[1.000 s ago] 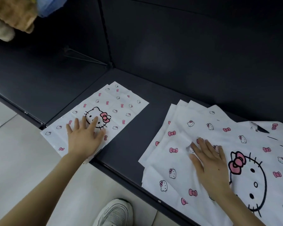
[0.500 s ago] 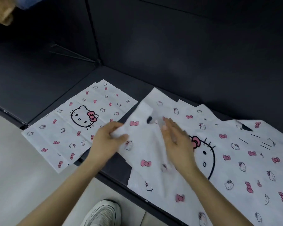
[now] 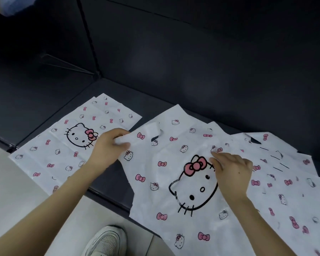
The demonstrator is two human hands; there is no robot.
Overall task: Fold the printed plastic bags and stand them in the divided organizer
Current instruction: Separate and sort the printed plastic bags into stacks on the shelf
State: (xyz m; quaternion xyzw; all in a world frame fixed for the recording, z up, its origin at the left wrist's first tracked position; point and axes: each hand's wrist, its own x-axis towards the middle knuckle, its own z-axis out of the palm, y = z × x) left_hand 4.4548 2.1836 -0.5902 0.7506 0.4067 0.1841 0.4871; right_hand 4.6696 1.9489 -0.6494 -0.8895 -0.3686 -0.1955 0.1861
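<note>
Right now the top bag (image 3: 155, 174) lies flat on the dark bench (image 3: 155, 100), between the hands. Its long axis runs from 11 to 5 o'clock, with the handle end pointing to 11. The left hand (image 3: 107, 146) pinches the corner by the handle. The right hand (image 3: 231, 172) sits curled on the bag's 2 o'clock side, possibly nipping the plastic, but the blur hides that. A folded bag (image 3: 68, 145) lies at 9 o'clock of the left hand, so the left is nearer for carrying the top bag across. No organizer is in view.
</note>
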